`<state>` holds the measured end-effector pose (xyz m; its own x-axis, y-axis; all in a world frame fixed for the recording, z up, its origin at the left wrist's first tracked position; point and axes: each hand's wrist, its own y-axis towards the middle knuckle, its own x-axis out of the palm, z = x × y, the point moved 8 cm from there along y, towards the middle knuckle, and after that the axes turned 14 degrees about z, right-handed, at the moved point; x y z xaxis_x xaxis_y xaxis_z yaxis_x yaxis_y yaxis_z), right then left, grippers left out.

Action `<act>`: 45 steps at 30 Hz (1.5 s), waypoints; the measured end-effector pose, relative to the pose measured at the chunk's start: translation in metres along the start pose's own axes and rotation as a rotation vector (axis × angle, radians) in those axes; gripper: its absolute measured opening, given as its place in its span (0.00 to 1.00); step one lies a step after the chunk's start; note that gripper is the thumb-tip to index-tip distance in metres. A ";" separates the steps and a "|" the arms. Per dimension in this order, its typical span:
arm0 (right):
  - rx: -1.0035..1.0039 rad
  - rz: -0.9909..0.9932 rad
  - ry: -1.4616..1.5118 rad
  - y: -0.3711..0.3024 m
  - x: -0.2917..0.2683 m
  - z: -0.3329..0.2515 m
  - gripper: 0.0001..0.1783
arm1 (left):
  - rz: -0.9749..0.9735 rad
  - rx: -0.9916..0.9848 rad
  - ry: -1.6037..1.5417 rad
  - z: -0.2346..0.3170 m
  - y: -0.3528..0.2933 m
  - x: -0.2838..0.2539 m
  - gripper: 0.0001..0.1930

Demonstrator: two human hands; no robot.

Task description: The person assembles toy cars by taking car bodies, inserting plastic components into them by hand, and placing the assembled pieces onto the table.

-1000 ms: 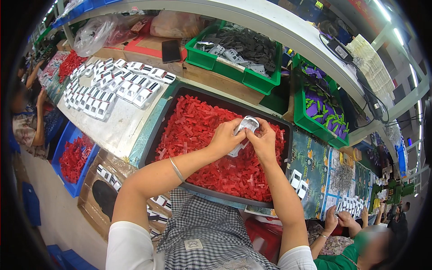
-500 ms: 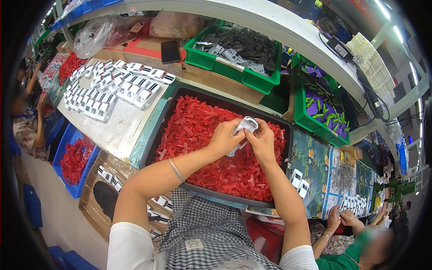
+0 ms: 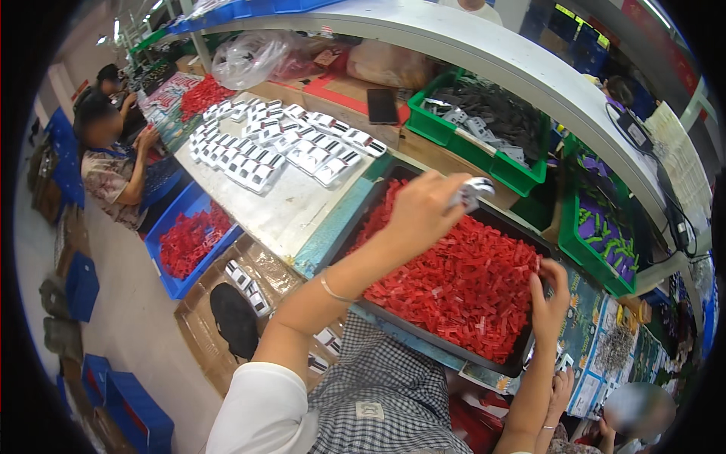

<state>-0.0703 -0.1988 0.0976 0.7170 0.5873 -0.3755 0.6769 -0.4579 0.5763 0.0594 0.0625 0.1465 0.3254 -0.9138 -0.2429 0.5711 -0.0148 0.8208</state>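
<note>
My left hand [image 3: 423,210] is raised above the black tray [image 3: 376,198] and grips a small white-and-grey part [image 3: 470,192] by its fingertips. The tray is heaped with small red plastic pieces [image 3: 461,281]. My right hand [image 3: 550,301] rests at the tray's right edge, fingers spread on the red pieces; whether it holds any I cannot tell. Left of the tray, several finished white-and-black parts [image 3: 280,147] lie in rows on the white table [image 3: 291,209].
Green bins of dark parts [image 3: 495,129] and purple-green parts [image 3: 601,234] stand behind the tray. A phone [image 3: 382,106] lies on cardboard. A blue bin of red pieces [image 3: 189,238] sits on the floor beside a seated person [image 3: 113,163]. Another person's hands [image 3: 560,390] work at lower right.
My hands have separated: the left lifted up and left with the white part, the right dropped to the tray's right edge. The view also shifted left.
</note>
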 end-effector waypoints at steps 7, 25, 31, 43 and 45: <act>0.064 0.104 -0.444 -0.107 -0.086 0.088 0.17 | 0.208 0.086 0.683 -0.181 -0.037 -0.126 0.21; 0.221 0.100 -0.907 -0.156 -0.085 0.128 0.32 | -0.140 -0.288 0.974 -0.338 -0.099 -0.214 0.26; 0.172 0.083 -0.824 -0.154 -0.100 0.134 0.27 | -0.142 -0.397 1.116 -0.364 -0.077 -0.216 0.27; 0.613 0.102 0.556 -0.077 -0.055 0.043 0.38 | -0.420 0.292 -0.111 -0.021 -0.031 -0.007 0.33; 0.652 -0.161 0.680 -0.068 -0.007 0.017 0.41 | -0.543 0.434 -0.295 0.042 -0.050 0.024 0.33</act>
<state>-0.1187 -0.1831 0.0492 0.4955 0.8438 0.2059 0.8658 -0.4987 -0.0400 0.0064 0.0239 0.1211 -0.1670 -0.8021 -0.5734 0.2254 -0.5972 0.7698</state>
